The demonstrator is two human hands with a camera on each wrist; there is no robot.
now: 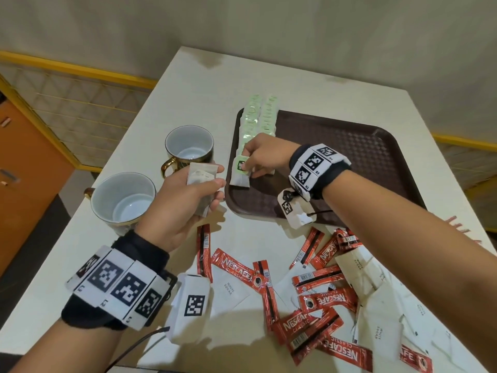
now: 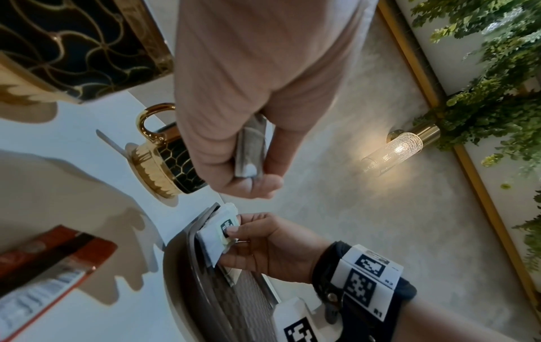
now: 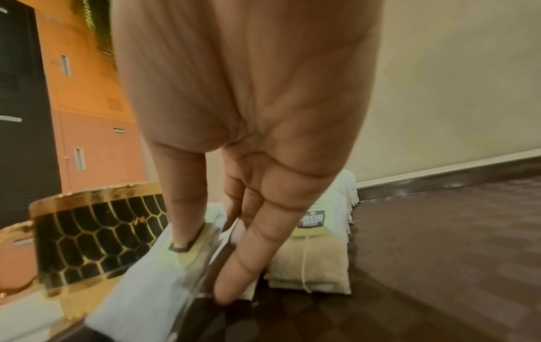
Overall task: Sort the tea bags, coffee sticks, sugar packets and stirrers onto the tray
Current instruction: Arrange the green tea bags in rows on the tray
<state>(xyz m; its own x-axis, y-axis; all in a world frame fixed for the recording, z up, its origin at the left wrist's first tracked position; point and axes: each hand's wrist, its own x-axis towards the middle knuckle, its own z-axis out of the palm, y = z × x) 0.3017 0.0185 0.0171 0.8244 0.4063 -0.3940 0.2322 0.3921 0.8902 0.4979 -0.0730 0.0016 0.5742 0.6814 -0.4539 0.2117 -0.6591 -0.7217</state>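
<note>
The right hand (image 1: 262, 157) is down at the near left corner of the dark brown textured plastic tray (image 1: 376, 157), thumb and fingers pinching a white paper tea bag with a green tag (image 1: 240, 175) and laying it at the near end of the row. That row of green-tagged tea bags (image 1: 258, 117) runs along the tray's left edge in two lines, so the tea looks well under way. The left hand (image 1: 188, 200) waits just off the tray over the pale surface (image 1: 188, 90), fingers curled round another flat whitish tea bag (image 1: 200, 184), ready to pass across.

Everything else is yet to go, by the look of it: the red Nescafe coffee sticks (image 1: 317, 300) and the white paper sugar packets (image 1: 231, 290) lie jumbled together on the near part of the surface, none on the tray. Stirrers I can't make out for certain. Two gold-trimmed dark mugs (image 1: 189, 148) stand left of the tray, untouched.
</note>
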